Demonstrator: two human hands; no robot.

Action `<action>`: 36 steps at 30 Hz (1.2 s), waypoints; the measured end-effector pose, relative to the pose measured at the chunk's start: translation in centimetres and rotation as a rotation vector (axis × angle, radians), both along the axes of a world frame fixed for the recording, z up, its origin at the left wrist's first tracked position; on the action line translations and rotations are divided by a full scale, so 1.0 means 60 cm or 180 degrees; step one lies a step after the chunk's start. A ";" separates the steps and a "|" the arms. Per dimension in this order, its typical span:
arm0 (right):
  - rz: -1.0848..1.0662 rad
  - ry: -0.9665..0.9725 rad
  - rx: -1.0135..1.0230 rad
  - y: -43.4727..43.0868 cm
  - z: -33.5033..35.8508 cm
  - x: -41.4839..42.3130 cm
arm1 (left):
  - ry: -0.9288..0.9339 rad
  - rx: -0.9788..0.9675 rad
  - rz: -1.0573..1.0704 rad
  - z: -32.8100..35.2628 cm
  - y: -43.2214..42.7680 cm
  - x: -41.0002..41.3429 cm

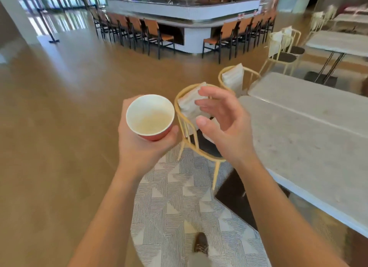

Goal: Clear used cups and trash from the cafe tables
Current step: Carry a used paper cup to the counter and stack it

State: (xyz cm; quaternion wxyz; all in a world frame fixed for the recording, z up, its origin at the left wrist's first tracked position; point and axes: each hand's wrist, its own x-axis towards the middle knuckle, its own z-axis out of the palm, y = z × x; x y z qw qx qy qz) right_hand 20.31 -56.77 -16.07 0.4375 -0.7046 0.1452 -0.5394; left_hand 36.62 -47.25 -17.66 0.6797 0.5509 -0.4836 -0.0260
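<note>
- My left hand (139,145) is wrapped around a red paper cup (150,117), holding it upright near the middle of the view, above the floor; a pale residue is inside.
- My right hand (225,125) is spread and holds nothing, just right of the cup, apart from it.
- Behind the right hand stands a yellow chair (187,127) with a white cushion (191,105).
- The marble counter (310,147) lies to the right.

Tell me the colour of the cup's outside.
Red outside, white inside; the cup shows in the head view.

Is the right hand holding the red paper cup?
No, the left hand holds the red paper cup; the right hand is open and empty.
</note>
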 end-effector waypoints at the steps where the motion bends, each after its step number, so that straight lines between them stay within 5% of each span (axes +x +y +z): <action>1: 0.0011 0.0003 0.0001 -0.034 -0.003 0.022 | -0.0009 0.0002 0.0044 0.002 -0.030 0.018; 17: 0.0677 0.0032 0.0096 -0.453 0.022 0.433 | -0.0049 -0.0031 0.0659 0.039 -0.386 0.384; 26: 0.0821 0.0155 -0.0088 -0.607 0.015 0.772 | 0.0122 -0.0222 0.0905 0.006 -0.534 0.726; 36: 0.0645 0.0115 -0.0126 -0.778 0.045 1.041 | 0.0051 -0.0187 0.0563 0.041 -0.717 1.016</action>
